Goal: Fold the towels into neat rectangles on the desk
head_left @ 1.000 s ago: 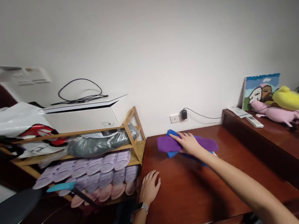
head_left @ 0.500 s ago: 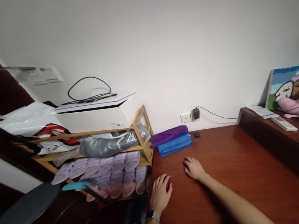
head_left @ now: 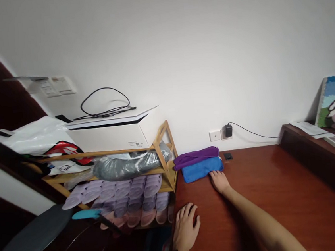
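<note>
The right hand [head_left: 219, 181] lies open and flat, its fingertips just touching a folded blue towel [head_left: 201, 170] beneath a purple towel [head_left: 195, 157] — the left hand [head_left: 186, 229], spread and empty on the wooden desk [head_left: 270, 194], runs out of frame at the wrist.

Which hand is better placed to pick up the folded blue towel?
Right, probably: the right hand lies against the folded blue towel, while the left hand rests farther from it on the wooden desk.
</note>
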A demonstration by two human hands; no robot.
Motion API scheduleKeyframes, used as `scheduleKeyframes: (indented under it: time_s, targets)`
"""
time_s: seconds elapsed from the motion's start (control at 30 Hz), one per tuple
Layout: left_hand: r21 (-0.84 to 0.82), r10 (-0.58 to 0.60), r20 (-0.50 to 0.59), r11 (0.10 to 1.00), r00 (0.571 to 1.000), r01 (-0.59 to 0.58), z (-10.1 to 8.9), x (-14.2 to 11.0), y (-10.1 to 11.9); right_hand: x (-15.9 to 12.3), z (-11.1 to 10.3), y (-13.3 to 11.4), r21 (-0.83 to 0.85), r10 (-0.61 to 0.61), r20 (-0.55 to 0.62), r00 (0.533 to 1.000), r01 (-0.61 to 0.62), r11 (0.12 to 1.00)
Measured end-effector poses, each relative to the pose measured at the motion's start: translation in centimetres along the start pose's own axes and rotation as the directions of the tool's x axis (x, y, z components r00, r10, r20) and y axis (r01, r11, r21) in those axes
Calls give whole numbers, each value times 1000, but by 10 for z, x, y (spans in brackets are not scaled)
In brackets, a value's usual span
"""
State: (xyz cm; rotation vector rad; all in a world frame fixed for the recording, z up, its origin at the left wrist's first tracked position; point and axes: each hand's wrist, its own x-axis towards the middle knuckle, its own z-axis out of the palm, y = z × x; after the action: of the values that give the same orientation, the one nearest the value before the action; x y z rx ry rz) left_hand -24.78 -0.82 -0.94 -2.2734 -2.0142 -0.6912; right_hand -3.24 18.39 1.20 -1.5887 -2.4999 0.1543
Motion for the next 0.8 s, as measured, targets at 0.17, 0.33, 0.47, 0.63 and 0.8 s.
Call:
scheduleKeyframes:
  time_s: [0.17, 0.33, 0.47, 0.63, 0.8]
  targets:
    - [-19, 17, -3, 1000, 1000, -17, 1, 1, -1, -59, -8, -19, -5, -16, -15, 1000, 16, 1000]
    - [-29, 31, -12, 999, 999, -32, -1, 4, 0, -157, -3, -42, 57, 34, 20, 999, -35, 998]
    - [-128, 38, -87, 991, 996, -49, -11, 10, 8, -213, -9, -64, 212, 120, 73, 990, -133, 968]
    - [-224, -45, -220, 974, 974, -6, -38, 0, 48, -247, -31, -69, 420, 132, 48, 990, -140, 897]
    - [-444, -35, -473, 873, 881, -203, -93, -76, 122, -286, -31, -50, 326, 101, -123, 987, -56, 944]
